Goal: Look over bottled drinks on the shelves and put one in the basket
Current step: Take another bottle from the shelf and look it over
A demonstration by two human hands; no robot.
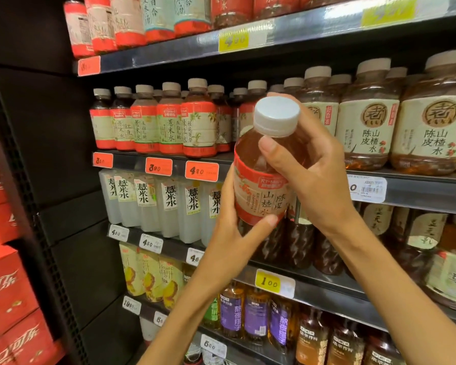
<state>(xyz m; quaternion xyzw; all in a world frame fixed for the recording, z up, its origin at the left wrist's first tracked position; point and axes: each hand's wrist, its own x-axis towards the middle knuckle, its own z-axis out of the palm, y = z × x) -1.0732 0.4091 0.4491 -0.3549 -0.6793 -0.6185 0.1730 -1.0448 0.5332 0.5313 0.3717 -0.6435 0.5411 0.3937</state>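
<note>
I hold an amber drink bottle (pixel 263 177) with a white cap and a red-and-cream label up in front of the shelves, tilted slightly left. My left hand (pixel 232 233) grips its lower body from below, thumb across the label's bottom edge. My right hand (pixel 311 167) wraps the upper part near the neck, thumb on the front of the bottle. Rows of bottled drinks (pixel 169 122) stand behind on the shelves. No basket is in view.
Dark metal shelves (pixel 419 191) with orange and yellow price tags (pixel 202 171) hold several rows of bottles: red-labelled tea, white bottles (pixel 169 206), big brown-capped jugs (pixel 432 122), purple-labelled bottles (pixel 258 317) lower down. Red cola cartons (pixel 8 291) are stacked at the left.
</note>
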